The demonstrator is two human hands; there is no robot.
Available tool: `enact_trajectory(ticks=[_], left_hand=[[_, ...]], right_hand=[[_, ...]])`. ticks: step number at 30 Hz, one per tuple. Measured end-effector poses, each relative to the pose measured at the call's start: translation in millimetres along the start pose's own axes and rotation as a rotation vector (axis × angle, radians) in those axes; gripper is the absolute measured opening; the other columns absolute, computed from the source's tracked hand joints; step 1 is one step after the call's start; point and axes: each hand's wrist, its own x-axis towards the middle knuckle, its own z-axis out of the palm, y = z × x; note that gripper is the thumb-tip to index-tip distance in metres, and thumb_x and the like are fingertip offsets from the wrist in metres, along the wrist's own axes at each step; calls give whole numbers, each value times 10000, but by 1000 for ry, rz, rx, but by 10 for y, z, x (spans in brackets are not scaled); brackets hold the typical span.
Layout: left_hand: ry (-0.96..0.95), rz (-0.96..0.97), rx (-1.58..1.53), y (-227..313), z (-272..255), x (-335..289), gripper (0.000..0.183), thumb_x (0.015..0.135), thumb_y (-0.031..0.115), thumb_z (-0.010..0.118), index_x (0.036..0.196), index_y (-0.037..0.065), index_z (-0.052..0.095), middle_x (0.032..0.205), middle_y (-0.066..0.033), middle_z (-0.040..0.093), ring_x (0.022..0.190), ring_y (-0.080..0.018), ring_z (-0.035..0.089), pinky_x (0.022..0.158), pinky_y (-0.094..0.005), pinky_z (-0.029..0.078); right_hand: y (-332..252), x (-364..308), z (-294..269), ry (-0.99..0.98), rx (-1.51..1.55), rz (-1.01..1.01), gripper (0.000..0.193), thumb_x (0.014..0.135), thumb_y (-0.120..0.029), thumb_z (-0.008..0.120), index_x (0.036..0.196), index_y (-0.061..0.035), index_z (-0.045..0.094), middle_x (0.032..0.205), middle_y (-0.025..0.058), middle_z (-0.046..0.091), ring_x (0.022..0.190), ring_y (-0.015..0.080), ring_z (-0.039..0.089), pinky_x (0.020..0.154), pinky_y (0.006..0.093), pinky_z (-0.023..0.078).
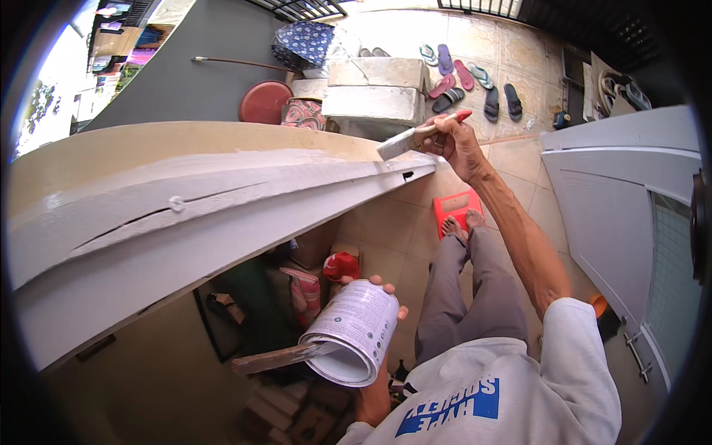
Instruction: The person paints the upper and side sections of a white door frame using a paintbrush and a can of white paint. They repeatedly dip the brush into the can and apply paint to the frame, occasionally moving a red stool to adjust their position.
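Note:
In my right hand [458,147] is a paintbrush [400,142] with a red-tipped handle; its whitish bristle end points left, close over the far end of a white-painted wooden frame [245,204]. I cannot tell whether the bristles touch it. My left hand [389,288] grips a paint can [354,319] from behind, with only some fingertips and the wrist showing. The can is tilted, its open mouth facing down-left in the picture, and white coats its inside wall. A flat wooden stick [271,360] pokes out of the mouth. A long crack and a small round knob mark the frame.
My bare feet stand on a red plastic stool [460,204] on the tiled floor. At right is a white door [608,193]. Beyond the frame are concrete blocks [374,104], a round red stool [265,101] and several slippers [465,76]. Bundled goods [302,293] lie below the frame.

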Motion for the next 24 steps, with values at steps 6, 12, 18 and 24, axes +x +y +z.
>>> enact_trajectory(ticks=[6, 12, 18, 24], left_hand=[[-4, -20, 11, 49, -104, -23, 626, 899, 492, 635, 1436, 248, 427, 1457, -167, 417, 1315, -349, 399, 840, -594, 421], [27, 30, 121, 50, -67, -71, 631, 890, 469, 655, 1432, 219, 452, 1438, -172, 425, 1313, -346, 397, 850, -585, 426], [-14, 111, 61, -151, -851, -63, 641, 888, 451, 654, 1444, 219, 435, 1459, -162, 397, 1330, -340, 371, 875, -592, 412], [-76, 290, -59, -578, -1759, -45, 619, 921, 428, 583, 1477, 225, 404, 1528, -145, 312, 1395, -315, 285, 930, -600, 364]], right_hand=[[-345, -444, -620, 161, 140, -77, 273, 934, -268, 664, 1077, -36, 646, 874, 72, 707, 808, 174, 715, 789, 335, 614], [-377, -891, -1208, 317, 87, -11, 292, 937, -327, 647, 1051, -59, 650, 850, 57, 681, 762, 160, 684, 710, 350, 584], [-277, -923, -1450, 314, -104, 56, 338, 935, -393, 624, 1075, -87, 654, 850, 53, 665, 845, 166, 662, 707, 346, 544], [-575, -898, -1831, 29, -146, 31, 314, 967, -344, 591, 1116, -74, 645, 872, 79, 706, 834, 178, 675, 786, 360, 547]])
